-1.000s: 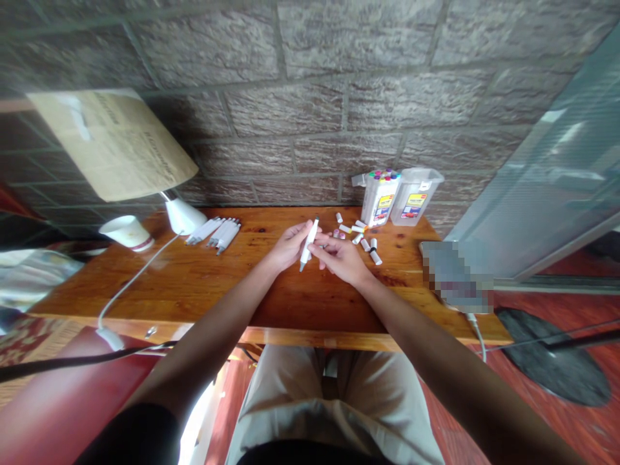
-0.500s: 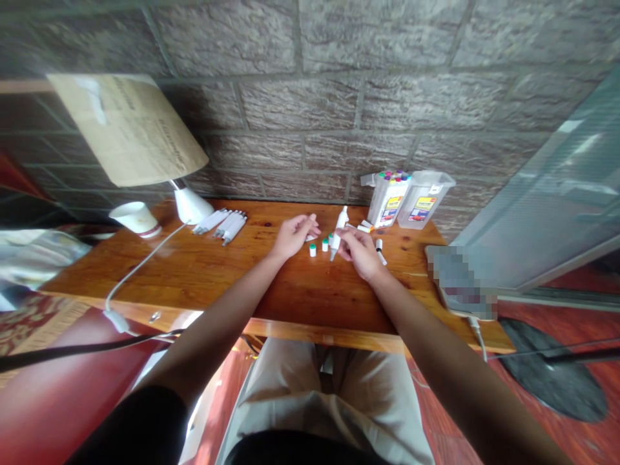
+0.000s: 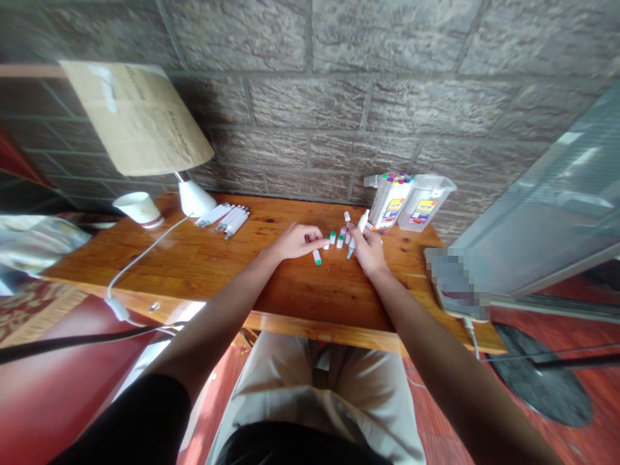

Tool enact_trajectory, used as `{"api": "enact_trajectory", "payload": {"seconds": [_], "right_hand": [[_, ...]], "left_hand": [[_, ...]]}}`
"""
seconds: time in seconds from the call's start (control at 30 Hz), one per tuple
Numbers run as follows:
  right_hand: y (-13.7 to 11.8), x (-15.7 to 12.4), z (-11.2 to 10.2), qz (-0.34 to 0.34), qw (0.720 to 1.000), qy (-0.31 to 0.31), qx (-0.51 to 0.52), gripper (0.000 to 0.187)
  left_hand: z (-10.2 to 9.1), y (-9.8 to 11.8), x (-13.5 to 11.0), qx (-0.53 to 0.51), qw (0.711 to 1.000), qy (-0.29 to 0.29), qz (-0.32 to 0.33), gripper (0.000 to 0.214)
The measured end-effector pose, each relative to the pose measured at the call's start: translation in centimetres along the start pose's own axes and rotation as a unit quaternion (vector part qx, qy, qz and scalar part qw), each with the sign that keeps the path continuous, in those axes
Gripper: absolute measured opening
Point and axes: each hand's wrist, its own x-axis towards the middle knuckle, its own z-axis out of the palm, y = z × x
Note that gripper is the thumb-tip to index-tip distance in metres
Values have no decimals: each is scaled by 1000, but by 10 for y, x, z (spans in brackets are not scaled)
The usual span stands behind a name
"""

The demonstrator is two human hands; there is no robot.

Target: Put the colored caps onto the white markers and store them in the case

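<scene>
My right hand point(image 3: 369, 248) is closed around an uncapped white marker point(image 3: 363, 221), its grey tip pointing down toward the table. To its left, my left hand point(image 3: 301, 241) has thumb and fingers pinched at a small green-topped marker cap point(image 3: 327, 243), which the fingertips partly cover. Another green-ended cap point(image 3: 317, 258) lies tilted just below that hand. Between the hands stand several white caps with green tops, such as one cap point(image 3: 332, 237). A plain white cap point(image 3: 347, 216) is farther back.
Several uncapped markers point(image 3: 235, 221) lie in rows by the lamp base point(image 3: 194, 200). A paper cup point(image 3: 139, 210) stands at the left. At the back right are a case of colored markers point(image 3: 391, 201) and a second clear case point(image 3: 423, 203). A blurred-out device point(image 3: 458, 284) sits at the right edge.
My left hand has moved right and slightly down to the caps, and its fingers have come together at one. My right hand has shifted right with the marker.
</scene>
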Motion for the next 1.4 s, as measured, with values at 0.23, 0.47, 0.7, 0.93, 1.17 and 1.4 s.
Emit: {"api": "enact_trajectory", "payload": {"seconds": [0.23,0.47,0.7,0.93,1.17,1.4], "right_hand": [[1,3,-1,29,997,37,54,43],[-5,0,-1,17,997,48,54,42],[-8,1,-2,18,996,54,64,45],[2,5,-2,1,998,51,26,46],[-8,3,-2,6,998,65,15,47],[-13,0,-3,-16,998,65,0,52]], "left_hand": [[-3,-5,-3,-1,998,-61,2,39],[-6,2,-2,-28,996,-83,-16,42],[-22,0,-6,-71,972,-189,-122,43],[-19,3,-7,-115,971,-195,-74,33],[-10,3,-4,-124,979,-155,-46,17],[-5,1,-1,-88,991,-94,-32,18]]}}
